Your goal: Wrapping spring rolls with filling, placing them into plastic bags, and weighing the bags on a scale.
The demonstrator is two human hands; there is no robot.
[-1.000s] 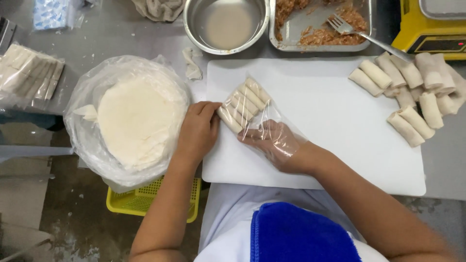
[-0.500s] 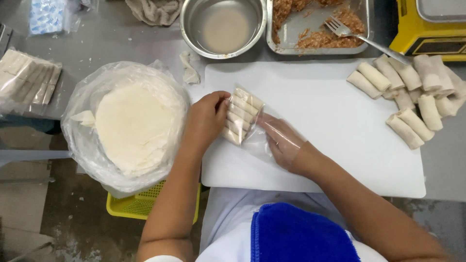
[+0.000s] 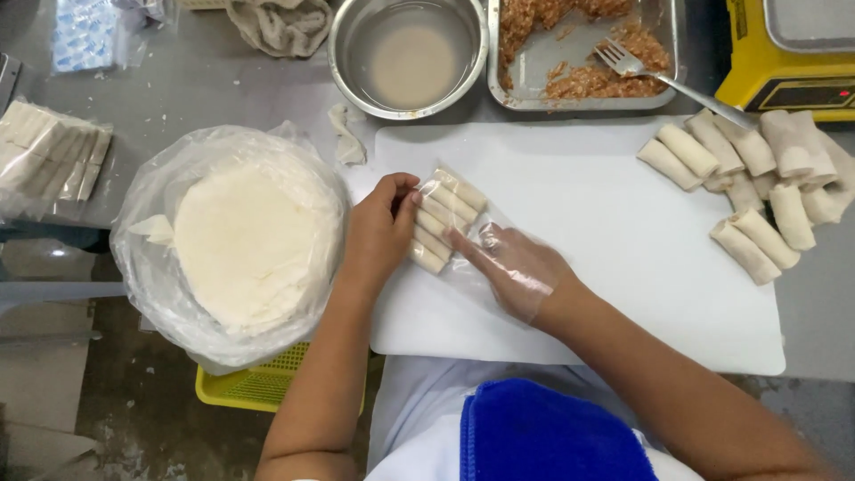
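Head view: hands [image 3: 378, 233] grip bagged pale cylindrical rolls [image 3: 445, 218].

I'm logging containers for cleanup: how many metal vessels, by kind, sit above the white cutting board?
Round steel bowl with cloudy liquid: 1
Rectangular steel tray with minced filling and a fork: 1
Total: 2

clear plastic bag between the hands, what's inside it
A row of pale spring rolls lies side by side inside the clear plastic bag. The left hand covers their near ends, so the count is uncertain.
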